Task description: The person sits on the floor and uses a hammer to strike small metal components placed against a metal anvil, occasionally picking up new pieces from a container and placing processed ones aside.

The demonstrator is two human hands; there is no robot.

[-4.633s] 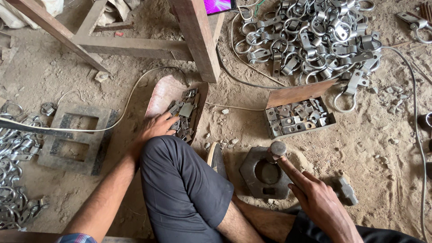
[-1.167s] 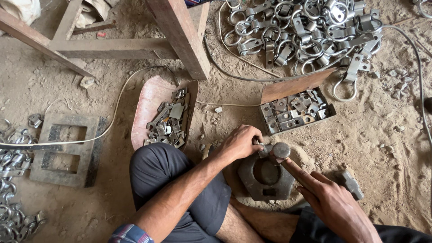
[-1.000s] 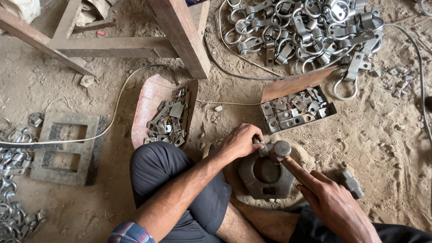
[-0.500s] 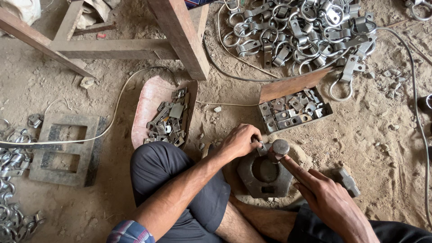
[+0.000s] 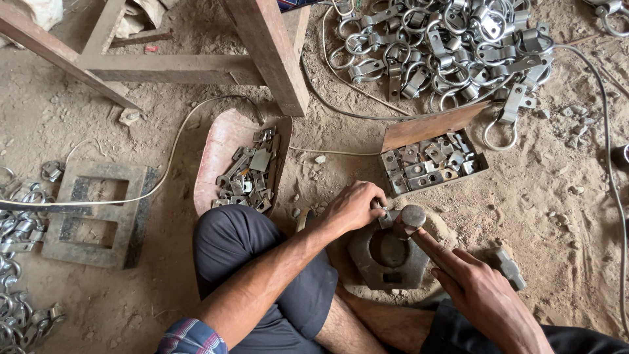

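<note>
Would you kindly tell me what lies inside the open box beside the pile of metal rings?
The box holds small flat grey metal pieces, jumbled together. Whatever lies beneath that top layer is covered.

A rough metal workshop: dirt floor [image 5: 557,216], heaped steel clamps [image 5: 445,46], an iron die block [image 5: 386,255].

Metal block [image 5: 386,259] on dirt floor [image 5: 557,223] before knees, open box of parts [image 5: 429,164] behind it, scoop of plates [image 5: 246,170] to its left, ring pile [image 5: 445,46] farthest back.

Dark grey shorts [image 5: 262,262], blue-red plaid sleeve [image 5: 190,337], rusty brown trays [image 5: 226,154], tan dirt floor [image 5: 563,216].
</note>
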